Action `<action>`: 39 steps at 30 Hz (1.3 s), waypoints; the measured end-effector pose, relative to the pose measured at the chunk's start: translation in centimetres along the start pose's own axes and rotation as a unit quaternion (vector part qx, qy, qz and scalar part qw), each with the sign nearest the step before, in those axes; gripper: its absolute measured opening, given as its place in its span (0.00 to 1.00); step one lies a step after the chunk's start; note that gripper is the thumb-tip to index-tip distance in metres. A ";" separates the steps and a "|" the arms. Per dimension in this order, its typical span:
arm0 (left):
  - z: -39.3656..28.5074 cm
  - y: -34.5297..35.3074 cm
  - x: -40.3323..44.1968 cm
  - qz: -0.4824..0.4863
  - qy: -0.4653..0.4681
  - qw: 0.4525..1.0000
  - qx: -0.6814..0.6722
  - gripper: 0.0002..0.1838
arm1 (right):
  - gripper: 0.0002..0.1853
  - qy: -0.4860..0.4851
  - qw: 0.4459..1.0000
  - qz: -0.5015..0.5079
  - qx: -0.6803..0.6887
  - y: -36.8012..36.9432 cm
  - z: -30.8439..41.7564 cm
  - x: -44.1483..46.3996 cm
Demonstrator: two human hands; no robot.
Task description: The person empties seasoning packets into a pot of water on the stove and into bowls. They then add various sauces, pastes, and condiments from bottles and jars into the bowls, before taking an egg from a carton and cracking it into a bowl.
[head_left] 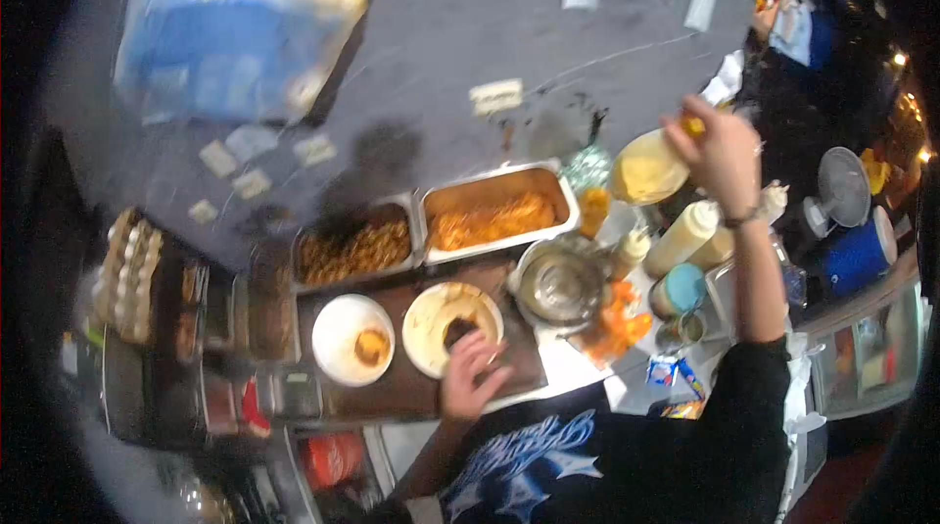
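My right hand is raised at the right, fingers closed around a small yellow thing whose kind I cannot make out. Just beside and below that hand is a round container of pale yellow food. Over the near rim of a cream-coloured bowl is my left hand, its fingers apart and apparently holding nothing. A dark lump lies in this bowl, close to the fingertips; whether they touch is unclear. Left of it stands a white bowl with an orange-brown smear inside.
Metal pans of browned chunks and orange-red food stand behind the bowls. To the right are a metal bowl, squeeze bottles and a jar with a teal lid. Egg trays sit far left; a blue bag lies behind.
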State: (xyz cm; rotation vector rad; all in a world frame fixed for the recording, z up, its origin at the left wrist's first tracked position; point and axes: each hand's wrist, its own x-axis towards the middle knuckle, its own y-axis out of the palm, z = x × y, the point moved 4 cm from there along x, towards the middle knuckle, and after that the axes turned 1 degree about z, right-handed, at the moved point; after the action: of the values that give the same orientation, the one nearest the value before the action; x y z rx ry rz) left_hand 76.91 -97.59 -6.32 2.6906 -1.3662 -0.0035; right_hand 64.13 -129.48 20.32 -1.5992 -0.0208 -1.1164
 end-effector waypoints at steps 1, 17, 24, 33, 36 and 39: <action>0.1 1.0 0.9 0.065 0.014 0.997 0.048 0.37 | 0.16 0.007 0.998 -0.007 0.055 -1.4 1.6 -0.9; 2.5 -19.2 -6.7 -0.077 -0.161 0.910 -0.375 0.39 | 0.18 -0.316 0.832 0.207 0.407 1.6 20.3 -16.5; -7.5 -24.7 -1.2 -0.123 0.024 0.992 0.005 0.34 | 0.23 0.128 0.900 0.334 0.250 15.6 16.0 -30.7; -13.7 -29.5 -2.4 -0.195 0.138 0.953 0.187 0.32 | 0.33 0.075 0.928 0.303 0.203 18.3 17.5 -32.9; -15.9 -29.4 -3.6 -0.184 0.130 0.848 0.479 0.27 | 0.19 0.117 0.909 0.295 0.269 13.3 20.6 -27.0; -16.3 -28.1 -3.6 -0.119 0.109 0.807 0.569 0.26 | 0.19 0.028 0.846 0.291 0.446 12.8 26.9 -20.8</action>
State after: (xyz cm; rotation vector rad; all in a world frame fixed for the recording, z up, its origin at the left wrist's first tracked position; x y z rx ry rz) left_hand 98.37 -76.49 6.55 3.5152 -1.1001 1.5062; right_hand 76.65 -102.64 -0.78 -0.6447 -0.0110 -0.5201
